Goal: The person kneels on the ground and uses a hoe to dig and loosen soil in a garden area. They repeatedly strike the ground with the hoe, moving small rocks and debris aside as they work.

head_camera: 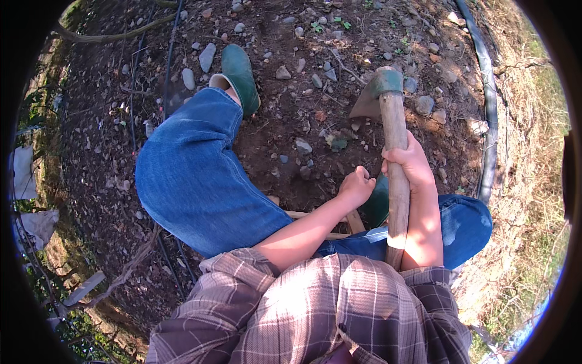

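My right hand (411,164) grips the wooden handle (395,200) of a hoe below its head. The hoe's metal head (379,91), green around the socket, points away from me, with its blade flaring to the left. The handle's lower end lies along my right forearm and reaches my plaid shirt. Beside the handle, my left hand (358,187) is curled into a fist just to the left, apart from it. Nothing shows in the fist, though its palm side is hidden. Stony soil (273,150) lies beyond both hands.
My bent legs in blue jeans (195,168) spread to either side. One green clog (240,77) rests on the soil ahead; another is partly hidden by the handle. Light wooden slats (354,222) show beneath me. A black hose (489,100) runs along the right, beside dry grass (527,150); thin lines (170,54) run left.
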